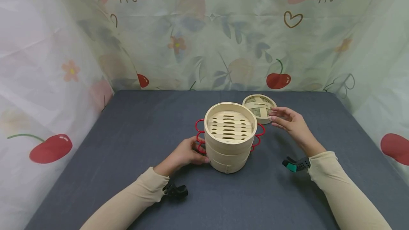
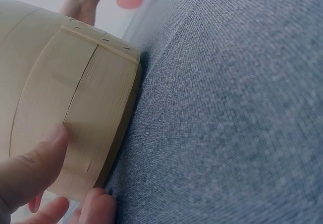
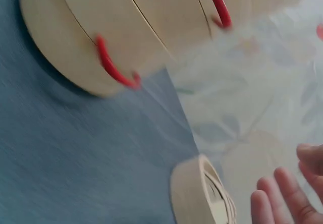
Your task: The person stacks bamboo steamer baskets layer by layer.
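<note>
A stack of round bamboo steamer baskets (image 1: pixel 228 148) stands upright on the table, its slatted top tier uncovered. Red loop handles (image 1: pixel 260 129) stick out from both sides. My left hand (image 1: pixel 189 153) holds the stack low on its left side. In the left wrist view the thumb (image 2: pixel 43 158) lies against the bamboo wall, with fingertips by the base. Behind the stack, to the right, the woven bamboo lid (image 1: pixel 259 107) lies on the table. My right hand (image 1: pixel 289 121) is beside the lid's right edge, fingers extended; whether they touch it cannot be told.
A dark grey cloth covers the table (image 1: pixel 143 123). Patterned curtains (image 1: pixel 211 38) enclose it at the back and both sides. Each wrist wears a black camera mount (image 1: pixel 297 165).
</note>
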`<move>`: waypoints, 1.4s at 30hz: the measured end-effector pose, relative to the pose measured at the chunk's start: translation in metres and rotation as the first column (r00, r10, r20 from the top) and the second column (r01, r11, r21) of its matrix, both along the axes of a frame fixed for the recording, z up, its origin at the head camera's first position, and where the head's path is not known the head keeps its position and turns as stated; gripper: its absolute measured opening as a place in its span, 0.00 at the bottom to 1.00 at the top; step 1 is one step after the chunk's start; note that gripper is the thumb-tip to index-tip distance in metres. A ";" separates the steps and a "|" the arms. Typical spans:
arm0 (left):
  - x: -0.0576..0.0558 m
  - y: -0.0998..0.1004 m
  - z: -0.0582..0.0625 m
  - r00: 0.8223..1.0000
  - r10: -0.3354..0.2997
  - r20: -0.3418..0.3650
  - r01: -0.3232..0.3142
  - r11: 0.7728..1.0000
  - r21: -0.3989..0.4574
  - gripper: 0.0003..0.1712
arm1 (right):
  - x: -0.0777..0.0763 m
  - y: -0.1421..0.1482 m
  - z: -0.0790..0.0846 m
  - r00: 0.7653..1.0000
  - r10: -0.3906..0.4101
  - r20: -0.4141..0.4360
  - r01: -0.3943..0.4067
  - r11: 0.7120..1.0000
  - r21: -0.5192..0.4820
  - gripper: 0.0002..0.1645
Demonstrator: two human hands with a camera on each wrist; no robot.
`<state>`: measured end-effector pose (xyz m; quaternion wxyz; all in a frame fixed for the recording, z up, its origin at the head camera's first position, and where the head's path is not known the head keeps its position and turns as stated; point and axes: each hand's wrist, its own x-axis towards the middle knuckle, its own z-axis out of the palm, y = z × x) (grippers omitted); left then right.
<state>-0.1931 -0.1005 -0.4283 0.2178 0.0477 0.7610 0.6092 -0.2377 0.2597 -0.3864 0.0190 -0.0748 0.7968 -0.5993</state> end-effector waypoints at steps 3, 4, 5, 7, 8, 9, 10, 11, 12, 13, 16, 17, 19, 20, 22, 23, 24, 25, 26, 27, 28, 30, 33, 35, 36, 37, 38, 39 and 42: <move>0.000 -0.001 -0.002 1.000 -0.002 -0.002 0.002 1.000 -0.009 0.33 | -0.015 0.003 0.003 0.999 -0.045 -0.028 0.046 0.999 0.014 0.30; 0.000 -0.001 -0.002 1.000 -0.003 -0.005 0.003 1.000 -0.013 0.33 | -0.021 0.004 0.004 0.998 -0.058 -0.036 0.058 0.998 0.024 0.30; -0.001 -0.001 -0.003 1.000 -0.005 -0.006 0.004 1.000 -0.016 0.33 | -0.026 0.004 0.004 0.996 -0.071 -0.045 0.073 0.996 0.044 0.30; -0.001 -0.001 -0.004 1.000 -0.002 -0.006 0.002 1.000 -0.015 0.33 | -0.037 0.004 0.004 0.993 -0.099 -0.058 0.104 0.990 0.092 0.31; -0.001 -0.001 -0.004 1.000 -0.001 -0.008 0.001 1.000 -0.014 0.32 | -0.043 0.003 0.005 0.992 -0.113 -0.060 0.119 0.986 0.118 0.31; 0.000 -0.001 -0.004 1.000 0.000 -0.009 0.000 1.000 -0.012 0.32 | -0.048 0.003 0.005 0.990 -0.126 -0.060 0.133 0.981 0.142 0.32; -0.001 -0.002 -0.004 1.000 0.001 -0.011 -0.001 1.000 -0.008 0.32 | -0.053 0.002 0.005 0.989 -0.138 -0.053 0.144 0.977 0.160 0.32; 0.000 -0.002 -0.004 1.000 0.002 -0.010 -0.002 1.000 -0.004 0.32 | -0.059 0.002 0.006 0.988 -0.147 -0.046 0.153 0.973 0.175 0.32; 0.000 -0.002 -0.003 1.000 0.004 -0.011 -0.004 1.000 -0.004 0.32 | -0.064 0.001 0.006 0.987 -0.157 -0.037 0.161 0.969 0.186 0.32; 0.000 -0.002 -0.003 1.000 0.004 -0.012 -0.004 1.000 -0.005 0.32 | -0.068 0.001 0.006 0.986 -0.162 -0.028 0.164 0.967 0.192 0.33; -0.001 -0.002 -0.003 1.000 0.000 -0.023 0.000 1.000 -0.020 0.32 | -0.081 0.001 0.006 0.987 -0.160 -0.012 0.159 0.962 0.220 0.36; -0.001 -0.002 -0.002 1.000 0.000 -0.023 0.000 1.000 -0.025 0.32 | -0.083 0.002 0.006 0.988 -0.156 -0.011 0.155 0.960 0.234 0.37; -0.001 -0.001 -0.002 1.000 -0.001 -0.024 0.001 0.999 -0.032 0.32 | -0.088 0.003 0.005 0.989 -0.148 0.002 0.142 0.957 0.253 0.39; -0.001 -0.001 -0.002 1.000 -0.002 -0.023 0.001 0.999 -0.035 0.32 | -0.089 0.003 0.004 0.989 -0.145 0.013 0.136 0.955 0.264 0.40; -0.001 -0.001 -0.003 1.000 0.000 -0.016 -0.001 0.999 -0.036 0.32 | -0.092 0.003 0.003 0.990 -0.138 0.042 0.121 0.953 0.277 0.40; -0.001 -0.001 -0.003 1.000 0.001 -0.013 -0.001 0.999 -0.036 0.32 | -0.093 0.003 0.003 0.989 -0.134 0.055 0.113 0.953 0.281 0.40; -0.001 -0.001 -0.003 1.000 0.002 -0.011 -0.002 0.999 -0.037 0.32 | -0.094 0.004 0.002 0.989 -0.132 0.067 0.107 0.952 0.288 0.39; -0.001 -0.001 -0.003 1.000 0.003 -0.010 -0.003 0.999 -0.037 0.32 | -0.095 0.004 0.001 0.989 -0.126 0.078 0.099 0.952 0.291 0.38; -0.001 -0.001 -0.003 1.000 0.004 -0.010 -0.004 0.999 -0.039 0.32 | -0.096 0.004 0.000 0.989 -0.122 0.088 0.091 0.951 0.294 0.37; -0.001 -0.001 -0.003 1.000 0.004 -0.010 -0.005 0.999 -0.040 0.32 | -0.097 0.004 -0.001 0.988 -0.119 0.096 0.085 0.950 0.299 0.37; -0.001 -0.001 -0.004 1.000 0.005 -0.013 -0.006 0.999 -0.040 0.32 | -0.098 0.004 -0.002 0.988 -0.116 0.104 0.080 0.949 0.305 0.36; -0.001 -0.001 -0.004 1.000 0.006 -0.018 -0.006 0.999 -0.040 0.32 | -0.101 0.005 -0.004 0.986 -0.119 0.115 0.077 0.944 0.321 0.34; 0.000 -0.001 -0.004 1.000 0.004 -0.024 -0.005 0.999 -0.035 0.32 | -0.105 0.006 -0.007 0.985 -0.127 0.119 0.078 0.934 0.348 0.32; 0.000 -0.001 -0.004 1.000 0.002 -0.028 -0.002 0.999 -0.032 0.32 | -0.108 0.006 -0.010 0.985 -0.132 0.114 0.083 0.929 0.361 0.31; 0.000 -0.001 -0.003 1.000 0.001 -0.029 -0.002 1.000 -0.031 0.31 | -0.109 0.005 -0.011 0.985 -0.133 0.110 0.085 0.928 0.364 0.30; 0.000 -0.001 -0.003 1.000 0.002 -0.029 -0.003 0.999 -0.032 0.31 | -0.110 0.005 -0.012 0.985 -0.137 0.107 0.088 0.925 0.370 0.30; 0.000 -0.001 -0.004 1.000 0.003 -0.028 -0.004 0.999 -0.032 0.31 | -0.111 0.005 -0.014 0.985 -0.140 0.102 0.092 0.922 0.376 0.30; 0.000 -0.001 -0.004 1.000 0.004 -0.027 -0.005 0.999 -0.035 0.31 | -0.111 0.005 -0.015 0.984 -0.146 0.098 0.098 0.920 0.380 0.29; -0.001 -0.001 -0.004 1.000 0.005 -0.026 -0.006 0.999 -0.040 0.31 | -0.113 0.004 -0.018 0.984 -0.158 0.080 0.113 0.908 0.403 0.27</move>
